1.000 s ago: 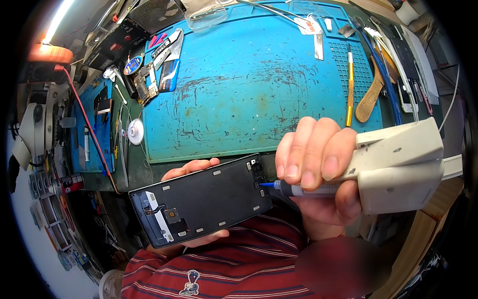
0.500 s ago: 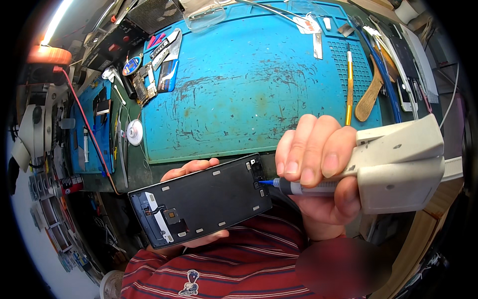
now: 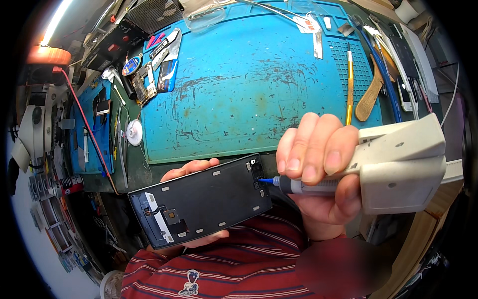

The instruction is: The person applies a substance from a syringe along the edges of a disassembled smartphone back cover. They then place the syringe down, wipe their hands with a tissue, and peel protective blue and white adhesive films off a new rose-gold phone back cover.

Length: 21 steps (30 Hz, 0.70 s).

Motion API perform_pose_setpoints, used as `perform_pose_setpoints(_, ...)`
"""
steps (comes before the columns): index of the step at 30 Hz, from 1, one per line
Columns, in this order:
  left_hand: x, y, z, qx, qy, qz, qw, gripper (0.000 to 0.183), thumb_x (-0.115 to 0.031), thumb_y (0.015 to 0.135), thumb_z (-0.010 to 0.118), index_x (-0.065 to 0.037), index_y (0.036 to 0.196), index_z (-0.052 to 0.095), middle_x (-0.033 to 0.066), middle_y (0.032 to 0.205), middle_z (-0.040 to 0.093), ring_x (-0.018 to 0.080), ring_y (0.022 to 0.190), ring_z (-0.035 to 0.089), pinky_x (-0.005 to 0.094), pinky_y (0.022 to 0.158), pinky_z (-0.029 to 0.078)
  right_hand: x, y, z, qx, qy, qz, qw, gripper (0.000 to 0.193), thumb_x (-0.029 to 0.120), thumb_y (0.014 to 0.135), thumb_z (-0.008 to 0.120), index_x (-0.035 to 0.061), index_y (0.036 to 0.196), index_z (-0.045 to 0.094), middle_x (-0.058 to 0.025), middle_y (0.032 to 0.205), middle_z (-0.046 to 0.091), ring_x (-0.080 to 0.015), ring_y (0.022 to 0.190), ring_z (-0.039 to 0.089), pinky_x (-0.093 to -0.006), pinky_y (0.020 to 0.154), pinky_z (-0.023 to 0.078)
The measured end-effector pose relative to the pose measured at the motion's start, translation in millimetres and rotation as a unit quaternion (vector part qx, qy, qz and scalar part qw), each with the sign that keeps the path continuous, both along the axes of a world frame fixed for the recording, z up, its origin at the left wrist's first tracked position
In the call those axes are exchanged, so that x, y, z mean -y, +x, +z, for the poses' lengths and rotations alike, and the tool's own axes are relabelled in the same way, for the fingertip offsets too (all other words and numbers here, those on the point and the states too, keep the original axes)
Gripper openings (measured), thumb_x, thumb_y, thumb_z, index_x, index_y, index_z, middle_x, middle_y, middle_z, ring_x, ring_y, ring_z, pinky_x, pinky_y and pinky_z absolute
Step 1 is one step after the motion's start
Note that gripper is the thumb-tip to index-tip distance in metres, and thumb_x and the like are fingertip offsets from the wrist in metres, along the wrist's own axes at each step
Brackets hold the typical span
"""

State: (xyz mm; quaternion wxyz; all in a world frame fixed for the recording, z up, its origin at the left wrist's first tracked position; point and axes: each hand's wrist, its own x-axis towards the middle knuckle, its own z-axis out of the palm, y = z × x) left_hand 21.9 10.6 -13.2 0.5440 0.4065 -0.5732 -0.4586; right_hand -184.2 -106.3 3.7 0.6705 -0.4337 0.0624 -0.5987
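Note:
My left hand (image 3: pixel 191 169) holds a black phone back frame (image 3: pixel 201 201) from underneath, inner side up, close to my chest. Fingertips show along its far and near edges. My right hand (image 3: pixel 318 174) grips a grey syringe-type dispenser (image 3: pixel 318 187) set in a bulky off-white applicator gun (image 3: pixel 403 162). The blue needle tip (image 3: pixel 265 181) touches the frame's right edge beside a small cutout. A white strip and a round cutout sit at the frame's left end.
A worn blue work mat (image 3: pixel 249 84) covers the bench ahead. On it lie a yellow-handled tool (image 3: pixel 349 89), a wooden spatula (image 3: pixel 371 94), tweezers and small parts. A white suction cup (image 3: pixel 133 133), a red cable (image 3: pixel 89 129) and a microscope base (image 3: pixel 35 129) are at left.

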Motion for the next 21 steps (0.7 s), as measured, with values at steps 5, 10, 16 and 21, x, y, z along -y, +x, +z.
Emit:
perform_pose_setpoints(5, 0.8, -0.6, -0.4, -0.001, -0.006, 0.001, 1.000, 0.107, -0.019, 0.066, 0.092, -0.013, 0.148, 0.024, 0.0216, 0.142, 0.041, 0.0354, 0.134, 0.043, 0.0503, 0.106, 0.043, -0.9, 0.4, -1.3, -0.001, 0.005, -0.007, 1.000, 0.026, 0.037, 0.093, 0.062, 0.0134, 0.098, 0.053, -0.0004, 0.086, 0.053, -0.0146, 0.084, 0.052, -0.0288, 0.072, 0.046)
perform_pose_setpoints(10, 1.1, -1.0, 1.3, -0.004, -0.002, 0.000, 1.000, 0.106, -0.019, 0.065, 0.092, -0.012, 0.147, 0.026, 0.0215, 0.142, 0.041, 0.0352, 0.134, 0.043, 0.0500, 0.105, 0.044, -0.1, 1.2, -2.3, 0.004, 0.001, -0.012, 1.000, 0.025, 0.037, 0.093, 0.061, 0.0133, 0.098, 0.053, -0.0005, 0.086, 0.053, -0.0146, 0.084, 0.052, -0.0289, 0.072, 0.046)
perform_pose_setpoints(16, -0.4, -0.1, -0.9, 0.002, 0.000, 0.009, 1.000, 0.106, -0.021, 0.063, 0.093, -0.010, 0.146, 0.027, 0.0218, 0.141, 0.042, 0.0349, 0.134, 0.043, 0.0495, 0.104, 0.045, -0.9, 2.0, -1.7, 0.011, 0.012, -0.012, 1.000, 0.025, 0.036, 0.093, 0.061, 0.0130, 0.098, 0.053, -0.0008, 0.086, 0.053, -0.0148, 0.084, 0.052, -0.0290, 0.072, 0.046)
perform_pose_setpoints(21, -0.7, -0.9, -1.2, 0.005, -0.003, 0.015, 1.000, 0.107, -0.022, 0.063, 0.093, -0.009, 0.145, 0.027, 0.0227, 0.141, 0.042, 0.0351, 0.134, 0.043, 0.0496, 0.103, 0.046, -1.4, -0.5, 0.4, 0.002, 0.013, 0.001, 1.000, 0.025, 0.036, 0.093, 0.062, 0.0129, 0.098, 0.053, -0.0008, 0.086, 0.054, -0.0149, 0.084, 0.052, -0.0288, 0.073, 0.046)
